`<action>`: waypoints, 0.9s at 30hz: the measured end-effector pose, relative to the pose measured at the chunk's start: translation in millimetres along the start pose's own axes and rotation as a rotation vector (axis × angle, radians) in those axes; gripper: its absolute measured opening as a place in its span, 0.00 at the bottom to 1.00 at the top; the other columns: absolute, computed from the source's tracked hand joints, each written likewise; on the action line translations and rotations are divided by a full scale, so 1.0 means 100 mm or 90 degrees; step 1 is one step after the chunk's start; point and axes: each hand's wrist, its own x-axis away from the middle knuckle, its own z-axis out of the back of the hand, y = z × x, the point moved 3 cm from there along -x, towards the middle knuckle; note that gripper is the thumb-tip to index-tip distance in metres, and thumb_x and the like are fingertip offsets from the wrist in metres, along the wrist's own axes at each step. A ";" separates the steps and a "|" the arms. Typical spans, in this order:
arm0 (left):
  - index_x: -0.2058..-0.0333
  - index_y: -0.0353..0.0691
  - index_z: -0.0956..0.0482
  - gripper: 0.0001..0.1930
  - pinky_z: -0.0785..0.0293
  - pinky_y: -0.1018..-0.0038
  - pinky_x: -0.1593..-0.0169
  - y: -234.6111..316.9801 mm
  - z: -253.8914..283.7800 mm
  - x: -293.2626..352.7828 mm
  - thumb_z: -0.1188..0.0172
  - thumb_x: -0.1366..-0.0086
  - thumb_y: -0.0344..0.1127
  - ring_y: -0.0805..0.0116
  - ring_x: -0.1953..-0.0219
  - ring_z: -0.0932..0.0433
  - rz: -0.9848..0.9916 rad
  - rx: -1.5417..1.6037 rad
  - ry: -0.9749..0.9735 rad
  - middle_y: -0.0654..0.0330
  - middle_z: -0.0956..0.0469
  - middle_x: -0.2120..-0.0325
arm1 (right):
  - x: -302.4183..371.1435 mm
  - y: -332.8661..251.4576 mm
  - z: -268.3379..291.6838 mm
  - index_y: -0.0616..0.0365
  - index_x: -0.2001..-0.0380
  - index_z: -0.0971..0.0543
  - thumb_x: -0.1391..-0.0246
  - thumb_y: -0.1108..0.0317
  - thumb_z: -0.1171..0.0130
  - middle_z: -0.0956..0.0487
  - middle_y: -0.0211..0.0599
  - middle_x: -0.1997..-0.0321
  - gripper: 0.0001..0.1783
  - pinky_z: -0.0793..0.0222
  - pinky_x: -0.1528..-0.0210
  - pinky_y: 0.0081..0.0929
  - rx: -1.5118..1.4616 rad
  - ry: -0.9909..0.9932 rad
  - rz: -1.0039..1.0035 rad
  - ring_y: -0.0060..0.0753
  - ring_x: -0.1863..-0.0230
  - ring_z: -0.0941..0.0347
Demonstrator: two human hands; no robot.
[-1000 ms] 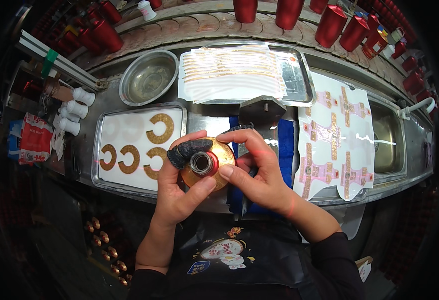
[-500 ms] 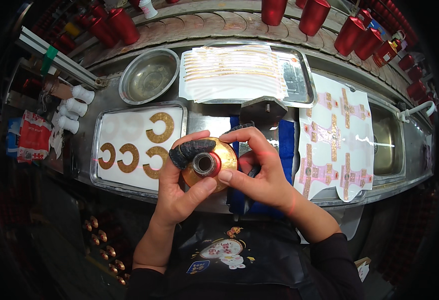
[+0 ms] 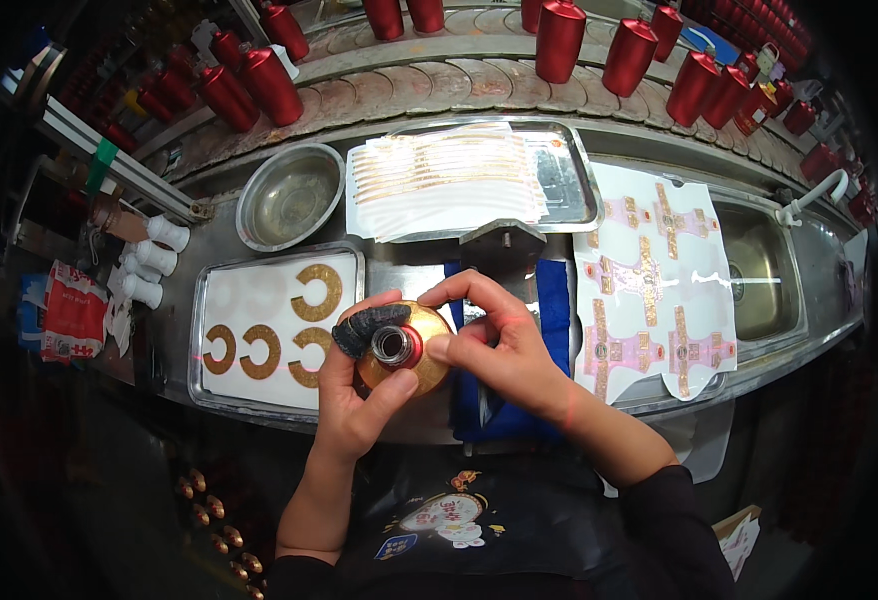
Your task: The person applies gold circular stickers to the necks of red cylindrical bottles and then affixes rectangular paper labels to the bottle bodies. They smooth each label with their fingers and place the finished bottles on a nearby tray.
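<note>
Mouth up, a red bottle with a gold shoulder (image 3: 430, 377) is held in front of my body. My left hand (image 3: 357, 408) grips its left side, the thumb near the open neck (image 3: 395, 346). A dark cover (image 3: 367, 326) wraps one finger of that hand. From the right, my right hand (image 3: 504, 345) closes on the bottle, thumb on the gold shoulder and forefinger arched over the far rim. The bottle's lower body is hidden beneath. Beside my left hand, a tray (image 3: 199, 330) carries gold C-shaped labels (image 3: 261, 352) on white backing.
A steel bowl (image 3: 292, 200) and a tray (image 3: 587, 190) of gold-striped label strips (image 3: 439, 180) lie farther back. A dark metal stand (image 3: 502, 245) rises behind a blue cloth (image 3: 556, 300). Label sheets (image 3: 649, 290) and a sink (image 3: 764, 270) are right. Red bottles (image 3: 560, 45) stand on a conveyor (image 3: 459, 85).
The view has shifted, showing more of the conveyor. Both hands still hold the bottle; my right fingers have shifted slightly on its shoulder, the forefinger now more arched.
</note>
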 end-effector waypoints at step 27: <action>0.37 0.36 0.32 0.37 0.33 0.67 0.36 -0.04 0.04 0.04 0.29 0.46 0.31 0.64 0.39 0.29 0.014 -0.033 -0.027 0.54 0.32 0.39 | 0.16 -0.35 0.06 0.64 0.62 0.21 0.49 0.75 0.34 0.20 0.44 0.66 0.10 0.27 0.63 0.27 0.437 0.253 0.193 0.37 0.68 0.21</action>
